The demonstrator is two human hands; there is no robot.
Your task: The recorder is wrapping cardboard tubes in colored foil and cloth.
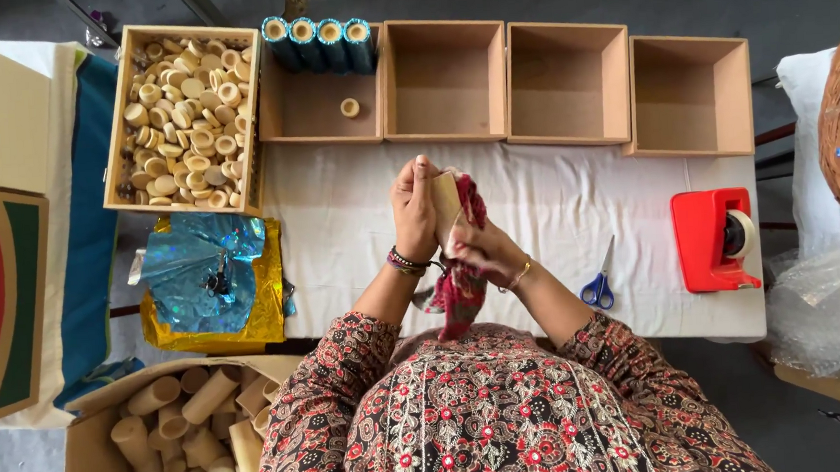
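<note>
My left hand grips a pale wooden cylinder upright above the white table. My right hand presses a red patterned cloth around the cylinder's right side. The cloth hangs down toward my lap. Both hands are close together over the middle of the table.
A tray of wooden rings stands at the back left. Four blue-wrapped rolls lie in the first of several open wooden boxes. Foil sheets lie left; scissors and a red tape dispenser right. A carton of cylinders is below left.
</note>
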